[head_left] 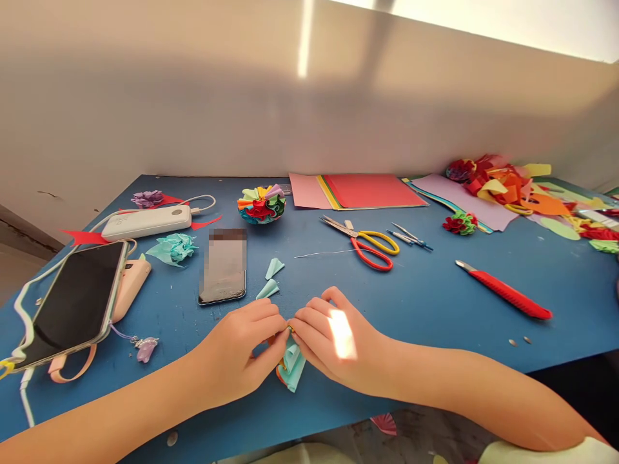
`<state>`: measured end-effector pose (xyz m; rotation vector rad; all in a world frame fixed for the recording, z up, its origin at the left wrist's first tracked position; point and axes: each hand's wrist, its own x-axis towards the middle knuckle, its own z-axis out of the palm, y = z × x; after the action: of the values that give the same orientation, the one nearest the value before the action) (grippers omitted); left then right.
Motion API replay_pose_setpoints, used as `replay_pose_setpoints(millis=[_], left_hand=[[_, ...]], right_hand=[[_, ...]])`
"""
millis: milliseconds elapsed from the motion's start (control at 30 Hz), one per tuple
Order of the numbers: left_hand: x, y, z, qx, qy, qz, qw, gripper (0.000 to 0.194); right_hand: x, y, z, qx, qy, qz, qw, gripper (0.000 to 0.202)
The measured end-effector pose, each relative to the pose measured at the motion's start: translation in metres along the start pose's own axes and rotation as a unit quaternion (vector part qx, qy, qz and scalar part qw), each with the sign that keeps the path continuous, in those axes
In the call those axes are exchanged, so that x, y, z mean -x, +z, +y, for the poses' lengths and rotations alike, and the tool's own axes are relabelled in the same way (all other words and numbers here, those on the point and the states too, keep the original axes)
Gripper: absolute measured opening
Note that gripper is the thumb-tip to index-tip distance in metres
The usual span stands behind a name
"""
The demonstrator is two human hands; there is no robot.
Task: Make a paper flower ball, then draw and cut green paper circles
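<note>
Near the front of the blue table, my left hand [242,354] and my right hand [338,341] meet, their fingertips pinched together on a small folded paper piece [293,365]. Its pale blue folds hang below the fingers, with bits of orange and yellow at the side. The pinched top is mostly covered by my fingers. Just beyond my hands lie two pale blue folded paper petals [269,289]. A patch of sunlight falls on the back of my right hand.
A phone [223,264], another phone [72,303] and a white power bank [146,222] lie left. Scissors [370,250], a thin wire [324,253] and a red craft knife [507,293] lie right. Behind are a multicoloured paper ball [262,205], coloured sheets [372,191] and paper scraps [512,187].
</note>
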<state>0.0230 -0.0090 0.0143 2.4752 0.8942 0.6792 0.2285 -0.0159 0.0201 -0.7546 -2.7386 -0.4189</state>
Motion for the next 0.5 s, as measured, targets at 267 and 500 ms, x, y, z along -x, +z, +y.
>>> replay_pose_setpoints(millis=[267, 500], left_hand=[[0.0036, 0.0012, 0.0008, -0.035, 0.038, 0.008, 0.999, 0.019], [0.0009, -0.0011, 0.0017, -0.079, 0.100, 0.035, 0.991, 0.015]], right_hand=[[-0.0027, -0.0104, -0.0008, 0.013, -0.014, 0.008, 1.000, 0.026], [-0.0031, -0.0045, -0.0011, 0.007, 0.016, 0.045, 0.999, 0.025]])
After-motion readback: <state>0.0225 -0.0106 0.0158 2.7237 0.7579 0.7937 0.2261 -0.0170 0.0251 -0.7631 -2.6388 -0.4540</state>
